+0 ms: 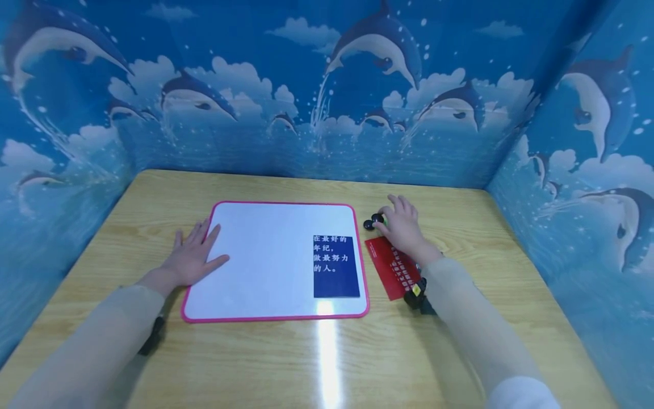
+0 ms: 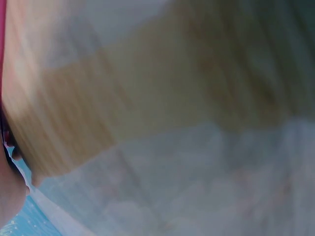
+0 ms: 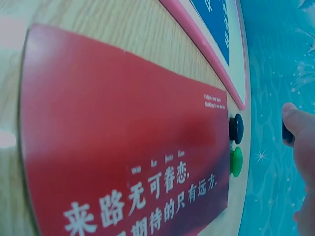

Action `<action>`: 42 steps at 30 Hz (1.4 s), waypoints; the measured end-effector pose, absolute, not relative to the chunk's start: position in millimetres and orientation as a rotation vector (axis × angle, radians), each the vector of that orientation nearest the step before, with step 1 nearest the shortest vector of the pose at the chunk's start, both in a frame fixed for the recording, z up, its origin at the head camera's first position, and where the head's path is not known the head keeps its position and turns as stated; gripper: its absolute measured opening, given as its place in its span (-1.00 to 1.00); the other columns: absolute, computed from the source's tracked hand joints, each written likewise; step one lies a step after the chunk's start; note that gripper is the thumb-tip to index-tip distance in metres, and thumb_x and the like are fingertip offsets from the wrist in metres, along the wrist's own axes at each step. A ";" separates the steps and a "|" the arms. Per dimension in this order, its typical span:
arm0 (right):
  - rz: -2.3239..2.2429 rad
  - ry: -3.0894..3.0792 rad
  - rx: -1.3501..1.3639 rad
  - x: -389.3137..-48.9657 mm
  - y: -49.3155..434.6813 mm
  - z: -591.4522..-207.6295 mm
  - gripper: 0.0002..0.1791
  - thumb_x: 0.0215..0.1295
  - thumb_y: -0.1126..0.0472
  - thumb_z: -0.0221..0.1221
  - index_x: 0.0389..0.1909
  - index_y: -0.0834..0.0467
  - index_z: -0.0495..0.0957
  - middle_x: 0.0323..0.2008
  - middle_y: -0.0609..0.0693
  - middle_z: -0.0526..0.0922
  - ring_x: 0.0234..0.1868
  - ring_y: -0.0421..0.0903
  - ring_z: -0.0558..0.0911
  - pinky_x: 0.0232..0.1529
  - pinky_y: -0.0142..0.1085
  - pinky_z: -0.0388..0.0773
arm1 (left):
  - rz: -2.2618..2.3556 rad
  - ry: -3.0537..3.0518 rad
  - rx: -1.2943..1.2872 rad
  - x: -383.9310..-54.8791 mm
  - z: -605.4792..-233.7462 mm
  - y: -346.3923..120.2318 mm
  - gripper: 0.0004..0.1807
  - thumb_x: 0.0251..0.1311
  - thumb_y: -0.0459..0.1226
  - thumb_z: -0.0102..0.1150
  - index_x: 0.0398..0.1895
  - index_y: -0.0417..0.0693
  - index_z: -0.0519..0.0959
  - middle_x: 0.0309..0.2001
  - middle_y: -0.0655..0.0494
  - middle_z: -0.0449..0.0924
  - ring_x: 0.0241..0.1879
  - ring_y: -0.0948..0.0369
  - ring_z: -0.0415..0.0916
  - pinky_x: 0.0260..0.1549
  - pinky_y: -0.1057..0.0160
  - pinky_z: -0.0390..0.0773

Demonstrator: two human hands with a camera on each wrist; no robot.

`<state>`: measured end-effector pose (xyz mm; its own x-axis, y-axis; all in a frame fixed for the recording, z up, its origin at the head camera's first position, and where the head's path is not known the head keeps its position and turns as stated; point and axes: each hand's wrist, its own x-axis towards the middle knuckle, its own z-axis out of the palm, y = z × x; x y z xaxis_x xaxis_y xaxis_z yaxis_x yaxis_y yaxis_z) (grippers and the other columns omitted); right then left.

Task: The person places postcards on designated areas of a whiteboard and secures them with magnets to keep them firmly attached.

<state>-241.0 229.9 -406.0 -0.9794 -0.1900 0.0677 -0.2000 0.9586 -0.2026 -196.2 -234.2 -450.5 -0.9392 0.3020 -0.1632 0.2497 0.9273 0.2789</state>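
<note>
A whiteboard with a pink rim [image 1: 255, 261] lies on the table, a dark blue card with white writing [image 1: 336, 278] on its right part. My left hand [image 1: 191, 258] rests with spread fingers over the board's left edge; only a sliver of that hand [image 2: 11, 191] shows in the left wrist view. Right of the board, my right hand [image 1: 401, 227] pinches a black round magnet [image 3: 287, 134] between thumb and fingers. Another black magnet [image 3: 237, 129] and a green magnet [image 3: 236, 162] stand on the table beside a red card with white writing [image 3: 123, 123].
The wooden table [image 1: 245, 363] has a bright glare streak near its front. Blue dolphin-print sheets [image 1: 245, 147] stand at the back and sides. A black wrist device [image 1: 416, 294] under the right sleeve overlaps the red card's lower corner.
</note>
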 end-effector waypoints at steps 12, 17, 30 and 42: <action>0.326 -3.034 0.429 -240.9 208.3 -402.1 -0.55 0.28 -0.03 0.14 0.03 0.21 0.49 0.40 0.25 0.09 0.44 0.28 -0.04 0.38 0.21 -0.14 | 0.356 2.868 0.407 -198.5 -451.4 -235.2 0.01 0.21 0.34 -0.28 0.48 -0.14 -0.24 0.47 -0.30 -0.39 0.44 -0.26 -0.43 0.24 -0.41 -0.51; 0.324 -3.019 0.504 -239.6 195.6 -402.1 -0.57 0.27 -0.03 0.14 0.00 0.19 0.51 0.40 0.25 0.09 0.44 0.29 -0.04 0.39 0.21 -0.15 | 0.358 2.868 0.408 -197.7 -450.4 -235.4 0.01 0.20 0.33 -0.25 0.48 -0.14 -0.22 0.47 -0.30 -0.38 0.44 -0.26 -0.41 0.24 -0.41 -0.49; 0.222 -3.045 0.601 -238.0 175.2 -406.7 -0.60 0.26 -0.06 0.15 -0.03 0.13 0.55 0.40 0.21 0.12 0.45 0.25 -0.05 0.38 0.22 -0.11 | 0.362 2.870 0.415 -198.9 -451.3 -235.9 0.01 0.21 0.33 -0.24 0.48 -0.15 -0.21 0.47 -0.31 -0.37 0.44 -0.26 -0.41 0.24 -0.41 -0.49; 0.173 -3.063 0.684 -238.4 167.5 -413.4 -0.61 0.24 -0.09 0.16 -0.03 0.07 0.56 0.41 0.17 0.13 0.44 0.28 -0.02 0.36 0.26 -0.05 | 0.356 2.862 0.411 -199.6 -452.1 -236.8 0.02 0.20 0.34 -0.26 0.48 -0.13 -0.24 0.48 -0.28 -0.40 0.44 -0.24 -0.44 0.24 -0.41 -0.51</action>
